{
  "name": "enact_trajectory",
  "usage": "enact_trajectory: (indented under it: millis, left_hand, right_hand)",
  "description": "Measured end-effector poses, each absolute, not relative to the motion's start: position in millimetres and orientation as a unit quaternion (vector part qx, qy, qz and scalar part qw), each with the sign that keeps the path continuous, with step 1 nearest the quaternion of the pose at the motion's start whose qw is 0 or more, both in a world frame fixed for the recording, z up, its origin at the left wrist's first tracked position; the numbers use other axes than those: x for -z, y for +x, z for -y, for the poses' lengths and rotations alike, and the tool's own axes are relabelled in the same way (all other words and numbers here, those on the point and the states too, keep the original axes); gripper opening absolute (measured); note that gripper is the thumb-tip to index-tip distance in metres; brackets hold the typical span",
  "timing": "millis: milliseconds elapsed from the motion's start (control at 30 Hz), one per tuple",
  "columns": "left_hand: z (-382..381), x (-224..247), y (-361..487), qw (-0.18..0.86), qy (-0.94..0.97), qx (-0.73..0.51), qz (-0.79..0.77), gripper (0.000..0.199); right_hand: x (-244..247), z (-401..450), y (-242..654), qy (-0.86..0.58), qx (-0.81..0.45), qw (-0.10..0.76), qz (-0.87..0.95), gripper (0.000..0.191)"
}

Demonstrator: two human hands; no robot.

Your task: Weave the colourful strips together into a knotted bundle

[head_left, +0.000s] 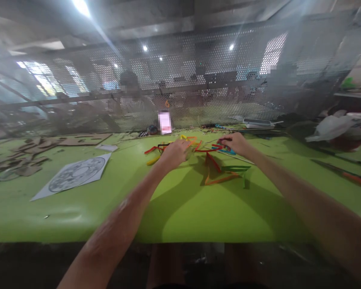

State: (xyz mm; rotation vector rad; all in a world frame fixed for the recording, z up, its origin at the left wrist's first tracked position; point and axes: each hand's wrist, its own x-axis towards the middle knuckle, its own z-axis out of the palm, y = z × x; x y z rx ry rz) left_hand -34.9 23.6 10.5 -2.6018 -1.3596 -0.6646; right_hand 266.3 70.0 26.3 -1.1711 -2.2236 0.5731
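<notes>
My left hand [177,153] lies palm down over the heap of coloured strips, its fingers stretched out by a yellow-orange strip [188,138]. A yellow piece [153,160] and a red strip [151,150] are just left of it. My right hand [235,143] has curled fingers low over some blue strips [228,150]; what is between the fingertips is too small to make out. A red strip [209,150] runs between the hands. Closer to me, a bent orange strip [222,179] and a green strip [236,168] form angled shapes on the table.
The green table [192,224] holds a sheet with a printed round pattern [78,172] and brown cut-outs [27,152] at left. A lit phone [165,122] leans near a perforated metal screen [186,76]. A plastic bag [338,130] and long tools [349,174] are at right.
</notes>
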Motion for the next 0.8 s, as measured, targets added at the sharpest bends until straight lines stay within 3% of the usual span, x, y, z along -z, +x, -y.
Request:
enact_trajectory:
  millis: [100, 267, 467, 633, 800]
  left_hand:
    - [-28, -12, -39, 0.032, -0.861, 0.227, 0.455, 0.029]
    - [-32, -11, -41, -0.033, -0.86, 0.219, 0.459, 0.028]
    - [-32, -7, -40, -0.042, -0.858, 0.239, 0.452, 0.027]
    - [-28, -4, -31, -0.045, -0.871, 0.226, 0.434, 0.033]
    - [-16, 1, -15, -0.06, -0.888, 0.207, 0.406, 0.03]
  right_hand:
    - [-27, -65, 260, -0.5, -0.165, 0.307, 0.792, 0.035]
    - [-27, -62, 257, -0.461, -0.121, 0.295, 0.828, 0.036]
    - [-28, -55, 248, -0.452, 0.076, 0.189, 0.869, 0.027]
    - [-22, -29, 218, -0.459, 0.178, 0.139, 0.859, 0.033]
    - [-15, -12, 194, -0.426, 0.182, 0.13, 0.877, 0.032]
